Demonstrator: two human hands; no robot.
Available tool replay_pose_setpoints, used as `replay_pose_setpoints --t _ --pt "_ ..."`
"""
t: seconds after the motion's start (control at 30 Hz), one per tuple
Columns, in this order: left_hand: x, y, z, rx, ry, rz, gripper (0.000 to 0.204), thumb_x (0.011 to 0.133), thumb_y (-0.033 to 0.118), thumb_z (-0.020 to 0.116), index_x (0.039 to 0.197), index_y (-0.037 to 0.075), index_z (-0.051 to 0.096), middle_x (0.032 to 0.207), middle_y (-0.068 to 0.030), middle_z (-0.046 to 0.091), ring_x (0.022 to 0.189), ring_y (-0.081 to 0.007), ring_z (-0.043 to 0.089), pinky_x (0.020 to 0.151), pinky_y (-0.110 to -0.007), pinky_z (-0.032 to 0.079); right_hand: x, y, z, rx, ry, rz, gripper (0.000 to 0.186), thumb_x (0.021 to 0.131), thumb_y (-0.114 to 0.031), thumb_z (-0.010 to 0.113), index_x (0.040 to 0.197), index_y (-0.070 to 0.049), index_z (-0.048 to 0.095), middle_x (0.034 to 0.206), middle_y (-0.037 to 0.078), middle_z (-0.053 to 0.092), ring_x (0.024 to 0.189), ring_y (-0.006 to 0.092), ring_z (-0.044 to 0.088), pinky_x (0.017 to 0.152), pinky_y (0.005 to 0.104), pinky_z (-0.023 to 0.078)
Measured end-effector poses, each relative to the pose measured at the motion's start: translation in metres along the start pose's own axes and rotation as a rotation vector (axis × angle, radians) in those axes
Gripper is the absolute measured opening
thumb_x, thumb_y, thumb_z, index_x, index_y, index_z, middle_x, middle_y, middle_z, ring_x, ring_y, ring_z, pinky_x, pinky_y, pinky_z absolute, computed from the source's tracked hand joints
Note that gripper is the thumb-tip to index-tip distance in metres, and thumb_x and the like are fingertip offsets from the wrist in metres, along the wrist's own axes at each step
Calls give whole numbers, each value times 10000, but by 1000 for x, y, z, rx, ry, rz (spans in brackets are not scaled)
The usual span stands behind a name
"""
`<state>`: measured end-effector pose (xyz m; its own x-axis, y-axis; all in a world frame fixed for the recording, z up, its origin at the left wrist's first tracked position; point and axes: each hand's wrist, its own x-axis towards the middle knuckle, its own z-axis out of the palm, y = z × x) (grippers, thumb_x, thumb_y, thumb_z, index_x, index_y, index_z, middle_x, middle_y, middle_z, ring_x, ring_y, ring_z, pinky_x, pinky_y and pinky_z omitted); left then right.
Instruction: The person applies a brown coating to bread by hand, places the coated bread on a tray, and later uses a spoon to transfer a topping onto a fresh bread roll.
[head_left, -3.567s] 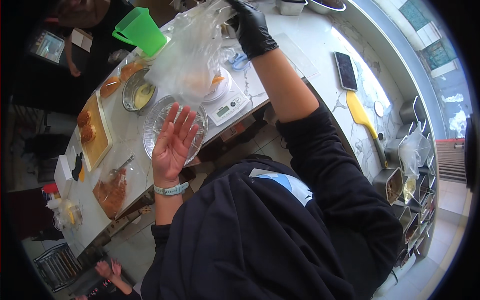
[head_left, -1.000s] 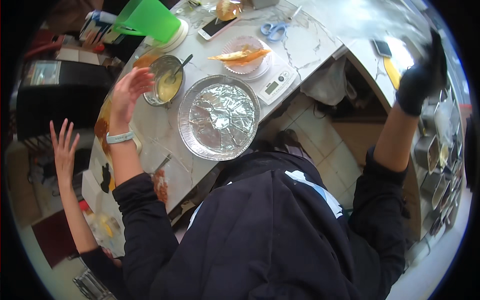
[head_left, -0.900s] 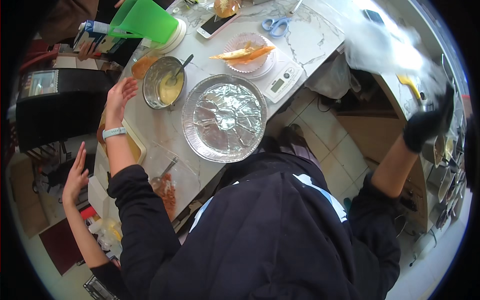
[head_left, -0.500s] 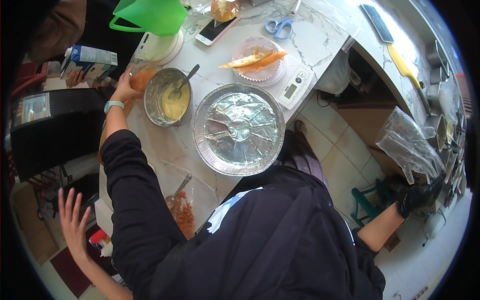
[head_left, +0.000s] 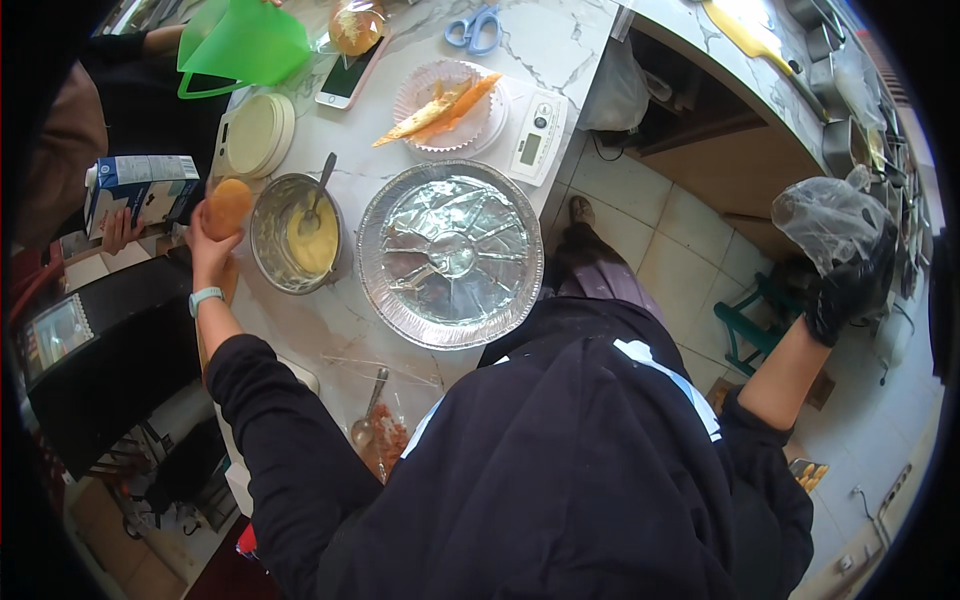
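My left hand (head_left: 212, 248), bare with a watch at the wrist, is closed around a golden-brown bread roll (head_left: 229, 206). Just right of it stands a metal bowl (head_left: 262, 262) of pale yellow cream (head_left: 312, 243), a spoon (head_left: 322, 185) leaning inside. Beside the bowl sits a large round foil pan (head_left: 372, 290), its inside bare foil. Far to the right, my right hand (head_left: 848, 295) wears a black glove and grips a crumpled piece of clear plastic (head_left: 828, 218); its fingertips are partly hidden.
A paper case with bread pieces (head_left: 440, 108) rests on a white scale (head_left: 535, 140). Blue scissors (head_left: 474, 32), a phone (head_left: 350, 75) and a wrapped bun (head_left: 356, 25) lie farther back. At left, another person's hand (head_left: 122, 232) holds a carton (head_left: 140, 190), near a green jug (head_left: 245, 42).
My left hand has lifted the bread roll clear of the table. My right hand has risen a little, bunching the plastic. Another person's raised hand at lower left has gone from view.
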<state>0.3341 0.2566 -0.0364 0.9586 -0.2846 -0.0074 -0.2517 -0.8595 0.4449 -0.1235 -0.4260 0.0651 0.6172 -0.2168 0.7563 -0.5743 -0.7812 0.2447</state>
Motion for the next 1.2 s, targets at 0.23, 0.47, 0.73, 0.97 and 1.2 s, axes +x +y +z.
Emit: replay_pose_setpoints --t 0.23,0.47,0.73,0.97,1.2 --pt "-58 35 -48 184 331 -152 826 563 203 808 1258 73 380 1203 -186 355 1114 -284 420 930 -371 370 35 -27 29 77 155 -62 430 729 -132 614 1150 -74 544 1015 128 618 854 265 627 714 316 527" --pt "-156 175 -62 -107 78 -89 788 508 112 775 1224 97 449 1182 -122 387 1120 -238 431 912 -360 401 73 -62 83 310 234 -77 313 851 -35 460 1156 -49 531 1009 122 611 815 215 626 678 309 546" --pt "-180 307 14 274 -131 131 786 450 79 754 1186 125 482 1188 -182 373 1109 -327 413 936 -378 383 126 -93 144 922 274 220 215 880 -144 497 996 -27 636 958 84 628 797 166 609 693 269 520" --pt "-163 354 66 446 -96 181 746 505 20 719 1192 83 435 1185 -145 364 1131 -310 390 952 -371 363 154 -100 156 1351 184 465 238 855 -187 556 946 16 639 857 86 626 712 166 594 615 272 503" --pt "-172 381 34 518 -29 127 685 546 4 705 1176 48 440 1161 -111 378 1091 -263 422 916 -354 388 156 -91 177 1554 167 634 235 827 -179 596 929 28 638 819 83 613 688 168 568 641 284 480"
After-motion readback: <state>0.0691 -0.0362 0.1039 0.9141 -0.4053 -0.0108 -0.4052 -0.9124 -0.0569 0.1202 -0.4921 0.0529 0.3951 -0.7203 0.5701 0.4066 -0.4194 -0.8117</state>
